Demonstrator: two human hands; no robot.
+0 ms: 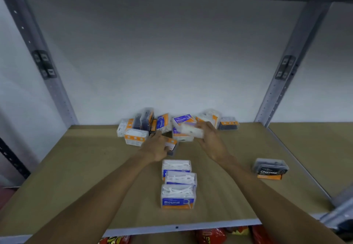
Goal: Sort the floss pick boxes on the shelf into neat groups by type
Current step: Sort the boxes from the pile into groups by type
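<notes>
Floss pick box point(191, 130) blurs in right hand point(211, 140); label unreadable.

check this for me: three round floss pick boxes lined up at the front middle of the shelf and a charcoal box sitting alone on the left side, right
Not quite. The head view shows the Charcoal box sitting alone on the right side of the shelf, not the left. The three Round floss pick boxes are lined up at the front middle, as you said.

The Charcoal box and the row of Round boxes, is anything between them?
No. In the head view, only bare brown shelf lies between the Charcoal box and the row of Round boxes.
</notes>
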